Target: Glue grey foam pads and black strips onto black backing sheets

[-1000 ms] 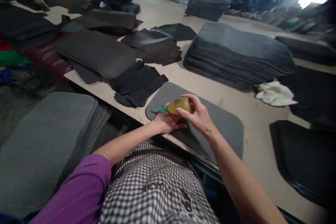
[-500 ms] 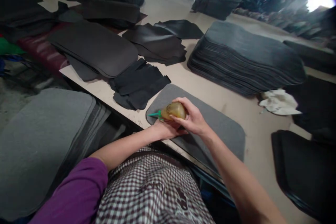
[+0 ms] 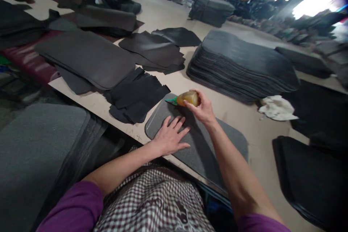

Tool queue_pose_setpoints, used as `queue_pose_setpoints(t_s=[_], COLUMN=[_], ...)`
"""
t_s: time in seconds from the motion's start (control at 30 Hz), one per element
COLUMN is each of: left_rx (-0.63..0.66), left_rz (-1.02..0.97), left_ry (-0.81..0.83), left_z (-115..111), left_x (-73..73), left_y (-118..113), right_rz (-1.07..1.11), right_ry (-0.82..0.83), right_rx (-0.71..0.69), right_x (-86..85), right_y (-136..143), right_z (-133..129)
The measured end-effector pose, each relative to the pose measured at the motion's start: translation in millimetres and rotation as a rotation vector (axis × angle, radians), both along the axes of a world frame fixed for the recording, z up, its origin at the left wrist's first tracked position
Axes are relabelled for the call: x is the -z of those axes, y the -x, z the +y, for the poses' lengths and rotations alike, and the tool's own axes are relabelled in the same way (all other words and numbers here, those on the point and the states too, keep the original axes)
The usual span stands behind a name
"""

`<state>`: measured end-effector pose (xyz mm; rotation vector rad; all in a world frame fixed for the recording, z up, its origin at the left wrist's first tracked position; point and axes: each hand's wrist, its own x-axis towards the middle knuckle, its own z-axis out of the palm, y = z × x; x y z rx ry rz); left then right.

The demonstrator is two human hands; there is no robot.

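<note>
With left hand [image 3: 170, 140] spread flat on grey panel [image 3: 232, 134] and right hand [image 3: 203, 109] curled round amber bottle [image 3: 188, 99] near panel's far-left corner: guide green nozzle [image 3: 172, 100] low, squeeze evenly, trace just inside edge.

Purple-sleeved left arm [image 3: 122, 170], forearm bared, angled inward; bare left hand [image 3: 171, 137] palm down, fingers spread. Purple-sleeved right arm [image 3: 231, 163], forearm bared, outstretched farther forward; bare right hand [image 3: 203, 108] curled in a grip.

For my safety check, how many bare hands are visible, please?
2: the left hand, spread on the grey sheet, and the right hand, holding the bottle. Background hands may be hidden.
</note>
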<state>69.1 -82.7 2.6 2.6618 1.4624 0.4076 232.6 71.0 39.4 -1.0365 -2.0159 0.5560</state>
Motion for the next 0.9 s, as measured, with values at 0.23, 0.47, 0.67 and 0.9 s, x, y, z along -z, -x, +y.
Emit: queue_pose_setpoints(t_s=[0.23, 0.47, 0.67, 0.9], left_rx=[-0.046, -0.105, -0.089, -0.085], left_rz=[-0.01, 0.0, 0.062, 0.119], left_ry=[0.035, 0.019, -0.001, 0.021], left_z=[1.2, 23.5, 29.3, 29.4], left_x=[0.5, -1.8, 7.0, 4.6], left_y=[-3.5, 5.5, 8.3, 5.7], right_rz=[-0.056, -0.041, -0.065, -0.116], right_ry=[-0.135, -0.128, -0.131, -0.114], right_rx=[0.216, 0.229, 0.263, 0.359], right_x=[2.4, 1.5, -3.8, -11.1], right_y=[-6.2, -13.6, -33.2, -105.3], right_z=[6.1, -10.7, -22.9, -54.2])
